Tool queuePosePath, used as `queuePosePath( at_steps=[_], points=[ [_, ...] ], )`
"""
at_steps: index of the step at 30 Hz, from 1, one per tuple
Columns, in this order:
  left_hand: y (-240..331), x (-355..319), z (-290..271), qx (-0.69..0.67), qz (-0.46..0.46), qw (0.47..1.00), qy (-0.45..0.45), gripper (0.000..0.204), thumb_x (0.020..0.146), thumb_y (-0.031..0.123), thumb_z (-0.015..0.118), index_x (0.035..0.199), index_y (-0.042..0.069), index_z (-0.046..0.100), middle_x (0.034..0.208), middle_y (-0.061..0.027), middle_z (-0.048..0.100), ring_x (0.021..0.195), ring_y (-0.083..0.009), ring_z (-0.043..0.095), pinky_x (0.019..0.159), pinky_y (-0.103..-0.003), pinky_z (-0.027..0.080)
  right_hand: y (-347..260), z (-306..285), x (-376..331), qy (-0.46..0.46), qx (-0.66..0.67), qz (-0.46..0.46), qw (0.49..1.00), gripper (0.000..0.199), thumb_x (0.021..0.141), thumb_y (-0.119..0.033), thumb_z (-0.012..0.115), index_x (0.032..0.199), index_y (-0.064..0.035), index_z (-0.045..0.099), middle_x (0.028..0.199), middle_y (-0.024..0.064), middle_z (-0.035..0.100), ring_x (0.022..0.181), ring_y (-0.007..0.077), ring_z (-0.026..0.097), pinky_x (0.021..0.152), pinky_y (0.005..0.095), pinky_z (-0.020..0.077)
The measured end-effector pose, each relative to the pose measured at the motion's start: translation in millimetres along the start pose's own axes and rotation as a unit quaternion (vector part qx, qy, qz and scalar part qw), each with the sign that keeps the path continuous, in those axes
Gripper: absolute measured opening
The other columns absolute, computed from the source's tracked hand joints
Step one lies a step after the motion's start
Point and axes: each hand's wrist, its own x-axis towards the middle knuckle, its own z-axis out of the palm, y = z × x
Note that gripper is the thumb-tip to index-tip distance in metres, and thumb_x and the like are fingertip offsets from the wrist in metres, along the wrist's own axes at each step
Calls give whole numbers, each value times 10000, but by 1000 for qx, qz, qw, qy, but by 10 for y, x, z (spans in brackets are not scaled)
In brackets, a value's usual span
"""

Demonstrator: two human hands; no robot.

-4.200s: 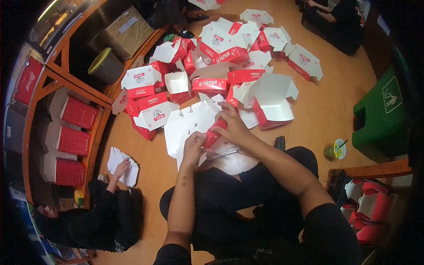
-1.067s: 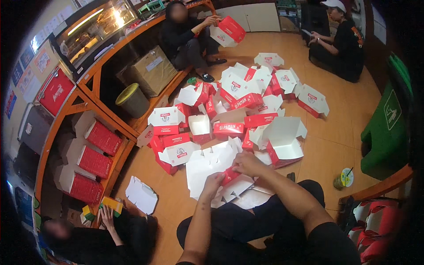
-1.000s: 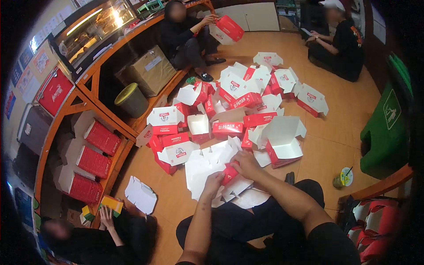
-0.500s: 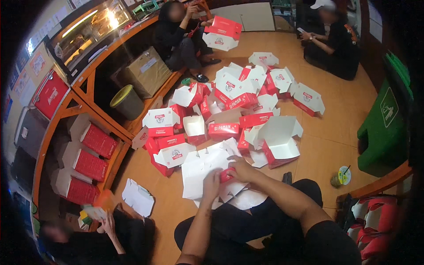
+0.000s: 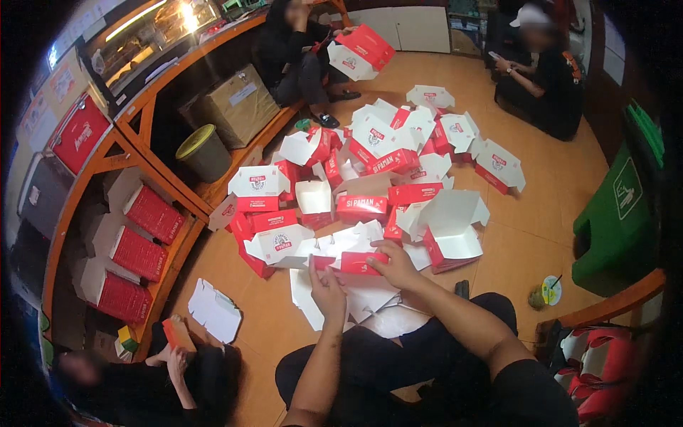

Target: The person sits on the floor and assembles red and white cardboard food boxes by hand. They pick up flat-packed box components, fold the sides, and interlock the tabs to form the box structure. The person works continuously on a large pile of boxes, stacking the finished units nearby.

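Note:
In front of my crossed legs, a partly folded red and white carton box (image 5: 361, 262) is held between my two hands. My left hand (image 5: 330, 293) is closed on its left side, fingertips at the red flap. My right hand (image 5: 395, 266) grips the right end, thumb lying over the red panel. Beneath lie flat white carton sheets (image 5: 398, 318), partly hidden by the box and my arms. Just beyond my hands spreads a heap of folded red and white boxes (image 5: 361, 206), several with lids up; an open-lidded box (image 5: 455, 238) stands at its near right.
Three people sit around: one far left with a box (image 5: 361, 50), one far right with a phone (image 5: 494, 57), one near left handling an orange item (image 5: 178, 334). Boxes line the left shelf (image 5: 171, 285). A green bin (image 5: 615, 220) and cup (image 5: 551, 290) stand right.
The carton between my hands has turned and lifted, so its long red panel now faces me. My hands have moved apart. The near-left person's hands have shifted.

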Motion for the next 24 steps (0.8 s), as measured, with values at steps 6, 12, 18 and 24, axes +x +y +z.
queuePosePath(
  at_steps=[6, 12, 18, 24],
  points=[
    [-9, 80, -149, 304, 221, 913, -158, 403, 870, 272, 699, 1145, -14, 631, 641, -96, 579, 536, -132, 518, 530, -317, 438, 31, 27, -90, -41, -36, 9, 998, 362, 810, -286, 725, 957, 39, 662, 1212, 180, 602, 1142, 324, 566, 985, 382, 439],
    [-125, 81, -46, 222, 203, 952, -61, 352, 889, 245, 678, 1164, 31, 637, 724, -122, 656, 563, -159, 562, 568, -320, 465, 27, -49, -50, -75, -29, -13, 997, 329, 805, -279, 720, 918, 27, 680, 1214, 182, 604, 1114, 331, 584, 971, 386, 450],
    [-75, 89, -126, 296, 152, 913, -235, 284, 932, 253, 607, 1108, 32, 637, 894, -209, 672, 837, -318, 689, 726, -386, 517, -9, -155, -88, -128, -33, -43, 990, 304, 823, -272, 709, 936, 9, 675, 1242, 171, 581, 1126, 323, 579, 964, 385, 458],
    [-297, 288, -286, -44, 41, 994, -94, 266, 997, 259, 502, 944, 24, 615, 696, -16, 564, 586, -111, 535, 524, -290, 437, -31, -96, 87, 35, 289, 29, 956, 848, 857, -180, 726, 1495, -72, 177, 1469, 154, 306, 1133, 231, 564, 949, 361, 482]
  ],
)
